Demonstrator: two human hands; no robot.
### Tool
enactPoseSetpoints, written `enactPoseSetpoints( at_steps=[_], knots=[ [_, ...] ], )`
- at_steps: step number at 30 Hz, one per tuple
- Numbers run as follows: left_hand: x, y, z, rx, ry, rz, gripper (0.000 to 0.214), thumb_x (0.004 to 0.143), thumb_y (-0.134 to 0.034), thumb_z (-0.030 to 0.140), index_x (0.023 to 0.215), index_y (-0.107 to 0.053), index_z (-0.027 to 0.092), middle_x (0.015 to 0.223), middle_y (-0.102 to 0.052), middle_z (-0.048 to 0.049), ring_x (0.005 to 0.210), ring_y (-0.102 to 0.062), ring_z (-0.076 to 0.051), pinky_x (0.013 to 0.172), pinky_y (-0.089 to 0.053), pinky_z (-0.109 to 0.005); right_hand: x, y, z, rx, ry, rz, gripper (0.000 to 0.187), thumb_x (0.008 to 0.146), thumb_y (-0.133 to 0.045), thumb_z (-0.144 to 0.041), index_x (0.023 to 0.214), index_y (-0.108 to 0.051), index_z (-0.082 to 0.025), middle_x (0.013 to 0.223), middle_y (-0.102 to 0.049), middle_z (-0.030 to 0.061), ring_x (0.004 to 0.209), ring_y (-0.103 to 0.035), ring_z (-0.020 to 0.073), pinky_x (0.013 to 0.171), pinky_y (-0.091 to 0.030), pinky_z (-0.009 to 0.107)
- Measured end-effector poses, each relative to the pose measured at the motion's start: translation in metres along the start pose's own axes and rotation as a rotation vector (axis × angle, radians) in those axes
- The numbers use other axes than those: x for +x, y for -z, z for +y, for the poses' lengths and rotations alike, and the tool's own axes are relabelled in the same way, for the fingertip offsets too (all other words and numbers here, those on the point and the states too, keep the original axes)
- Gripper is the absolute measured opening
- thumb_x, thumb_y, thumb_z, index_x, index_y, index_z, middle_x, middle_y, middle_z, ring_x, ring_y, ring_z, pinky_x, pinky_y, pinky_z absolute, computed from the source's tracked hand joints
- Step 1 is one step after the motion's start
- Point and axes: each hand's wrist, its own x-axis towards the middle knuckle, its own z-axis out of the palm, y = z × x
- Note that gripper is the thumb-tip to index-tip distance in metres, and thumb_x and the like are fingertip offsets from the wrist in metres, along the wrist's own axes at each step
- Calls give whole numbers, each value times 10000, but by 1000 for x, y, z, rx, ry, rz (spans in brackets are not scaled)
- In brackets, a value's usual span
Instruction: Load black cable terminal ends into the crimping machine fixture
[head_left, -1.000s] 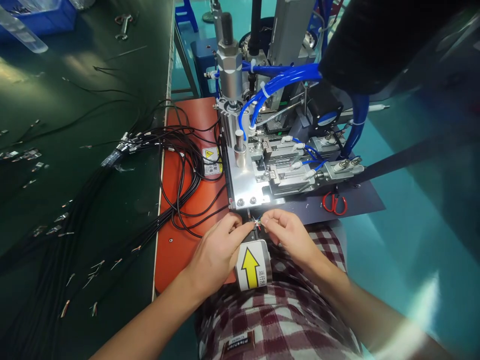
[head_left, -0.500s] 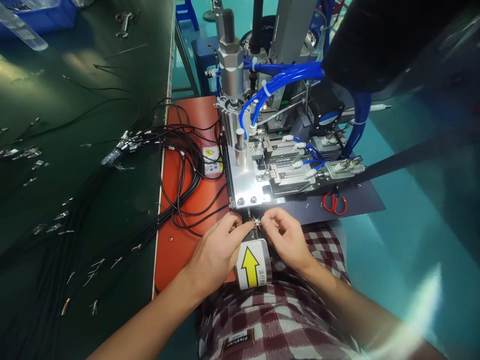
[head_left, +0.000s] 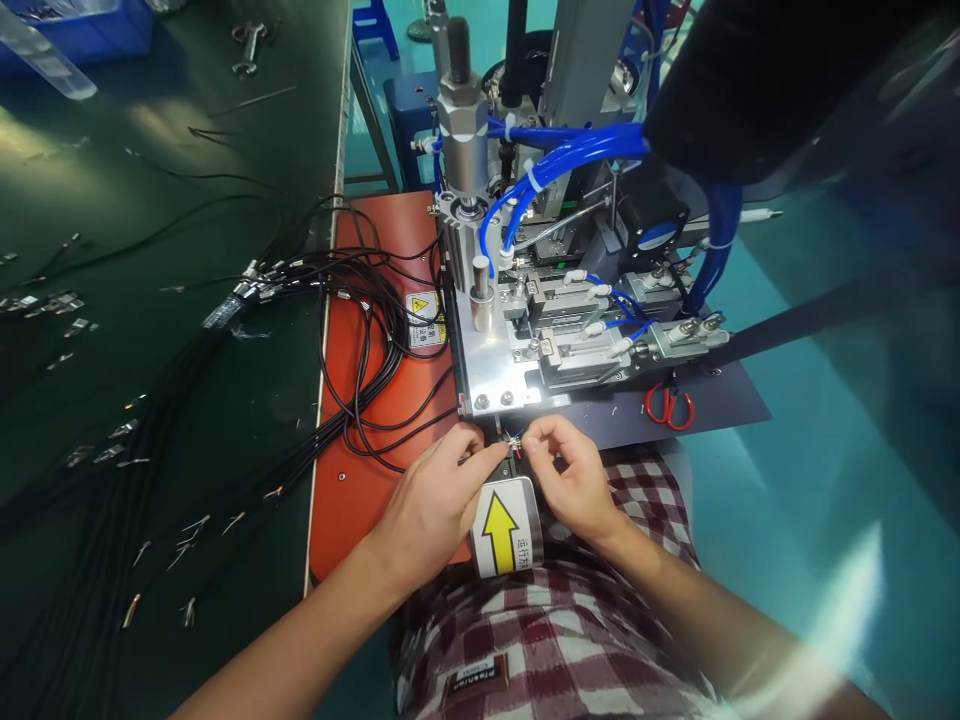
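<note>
Both hands meet at the front edge of a metal machine (head_left: pixel 480 375). Between my fingertips is a small fan of thin coloured wires (head_left: pixel 514 442), with red and white strands showing. My left hand (head_left: pixel 439 485) is closed, thumb and fingers pinching the wires from the left. From the right, my right hand (head_left: pixel 568 470) pinches at the same wires with thumb and forefinger. A black cable (head_left: pixel 386 468) runs over the orange plate toward my left hand; its end is hidden there. Just below the wires sits a curved plate with a yellow arrow (head_left: pixel 500 530).
A bundle of black cables (head_left: pixel 360 375) crosses the orange plate (head_left: pixel 352 530) and the dark green table (head_left: pixel 247 420). Red-handled scissors (head_left: pixel 670 407) lie right of the machine. Blue air hoses (head_left: pixel 570 150) arch above it. A wrench (head_left: pixel 250 50) and a blue bin (head_left: pixel 90 35) are at far left.
</note>
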Motion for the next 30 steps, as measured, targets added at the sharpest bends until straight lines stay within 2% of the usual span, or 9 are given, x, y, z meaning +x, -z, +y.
enactPoseSetpoints(
  at_steps=[4,18,30],
  knots=[
    [0,1,1,10,1,3,306,888,-442,72,1114,-649,91,853,-548,-85,761,-566,-184,634,-521,-282,0,0,0,-35,53,10,112,903,-499,-150,809,-532,-200,746,-534,0,651,-495,141,601,-414,274],
    [0,1,0,-3,10,-2,312,895,-438,80,1132,-640,103,879,-551,-86,788,-569,-185,656,-529,-284,-1,0,2,-20,54,11,116,909,-492,-150,814,-530,-205,752,-540,-2,657,-502,140,606,-418,271],
    [1,2,2,32,10,-15,303,901,-431,86,1122,-637,109,859,-543,-77,765,-557,-182,638,-515,-280,0,0,-2,-49,-7,-2,117,909,-487,-199,800,-527,-210,725,-540,-3,621,-490,145,600,-411,279]
  ],
)
